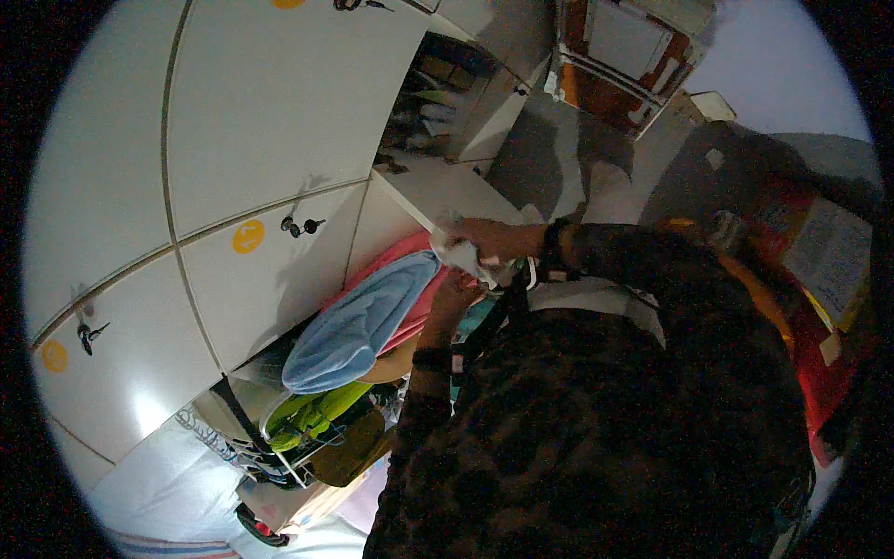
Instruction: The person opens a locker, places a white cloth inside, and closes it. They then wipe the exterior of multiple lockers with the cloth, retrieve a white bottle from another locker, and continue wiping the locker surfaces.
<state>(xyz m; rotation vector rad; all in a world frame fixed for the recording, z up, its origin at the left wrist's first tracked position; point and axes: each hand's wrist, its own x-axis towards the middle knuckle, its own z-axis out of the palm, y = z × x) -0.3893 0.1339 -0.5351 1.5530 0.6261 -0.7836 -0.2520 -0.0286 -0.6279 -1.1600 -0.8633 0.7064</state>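
My right hand (492, 239) grips a small crumpled whitish item (463, 257), perhaps cloth or paper, beside the edge of a pale cabinet panel (447, 185). Just below it, my left hand (450, 302) has its fingers curled at the lower end of the same item. The fingertips are blurred and partly hidden. Next to my left hand hangs a light blue cloth (360, 325), with a pink cloth (412, 314) behind it. Dark bands circle both wrists.
White locker doors (279, 105) with keys (304, 226) in their locks fill the left side. An open compartment (440, 98) holds dim items. Yellow-green cloth (314, 412) and a brown item (349, 447) sit below the blue cloth. A red-brown cabinet (614, 91) stands beyond.
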